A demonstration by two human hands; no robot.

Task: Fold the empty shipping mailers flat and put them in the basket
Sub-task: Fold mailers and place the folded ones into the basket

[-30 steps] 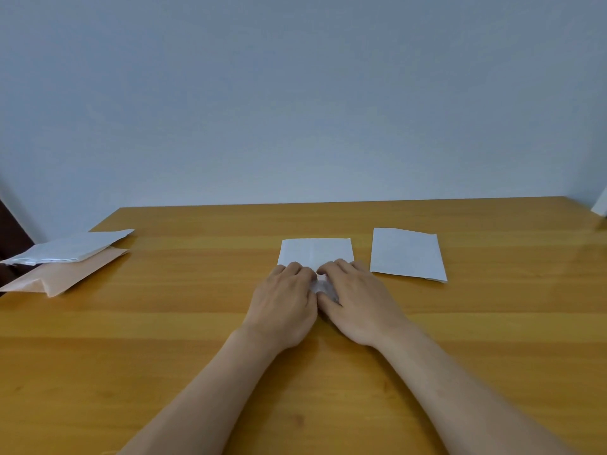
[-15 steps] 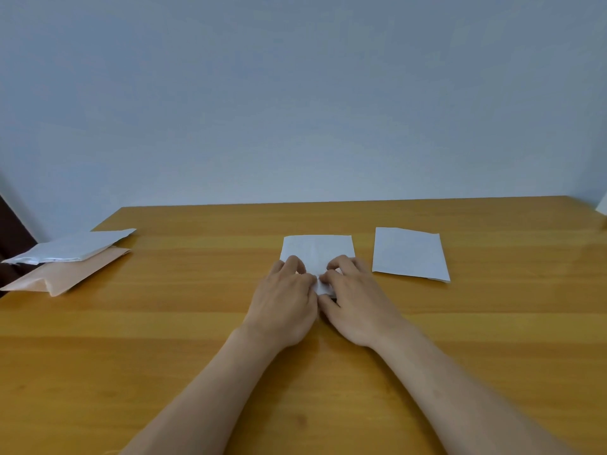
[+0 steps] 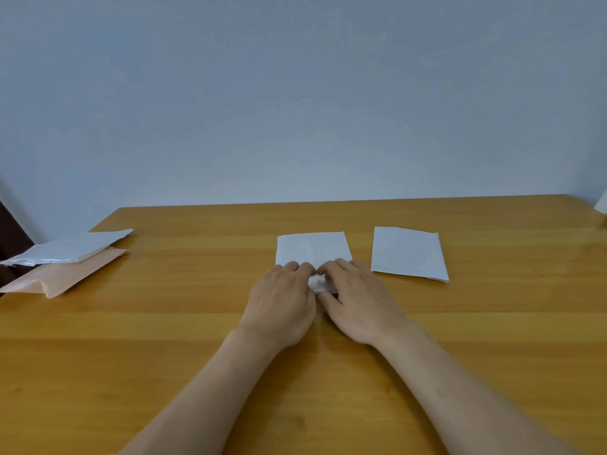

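My left hand (image 3: 279,303) and right hand (image 3: 358,300) meet on the desk (image 3: 197,323), fingers (image 3: 291,267) curled and, I think, pinching the near flap of the white mailer (image 3: 312,247), which uneven pressure could crease crooked.

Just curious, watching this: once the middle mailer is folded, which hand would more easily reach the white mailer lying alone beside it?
Probably the right hand: the lone white mailer lies just to its right; the left hand would have to cross over the middle mailer.
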